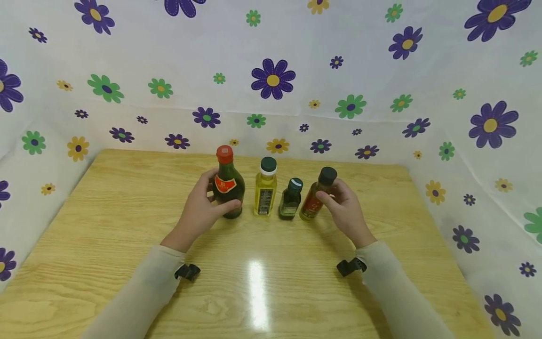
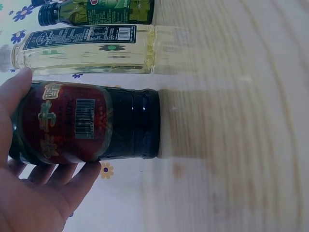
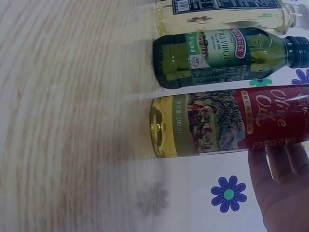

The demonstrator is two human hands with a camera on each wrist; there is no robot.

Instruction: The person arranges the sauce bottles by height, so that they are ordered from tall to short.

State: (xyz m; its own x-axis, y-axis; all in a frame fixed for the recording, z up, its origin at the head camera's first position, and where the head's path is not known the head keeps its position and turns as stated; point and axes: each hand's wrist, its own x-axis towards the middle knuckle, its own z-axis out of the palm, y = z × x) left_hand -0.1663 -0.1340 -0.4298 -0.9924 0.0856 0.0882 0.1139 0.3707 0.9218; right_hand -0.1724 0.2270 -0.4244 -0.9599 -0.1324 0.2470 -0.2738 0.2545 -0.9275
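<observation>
My left hand (image 1: 204,207) grips a dark bottle (image 1: 230,200) with a red cap at the left end of a row; its thumb lies across the front. In the left wrist view, the fingers curl round that bottle's red label (image 2: 65,123). At the row's right end, my right hand (image 1: 345,209) holds an olive oil bottle (image 1: 312,202) with a black cap and red label, thumb in front and fingers behind. Between them stand a clear bottle of yellow oil (image 1: 265,195) with a dark green cap and a small green olive oil bottle (image 3: 217,55), neither touched by a hand.
The bottles stand toward the back of a wooden table (image 1: 127,197). Behind it and along the sides hangs a white cloth (image 1: 296,37) with purple, green and yellow flowers. A bright light reflection lies on the tabletop in front of the row.
</observation>
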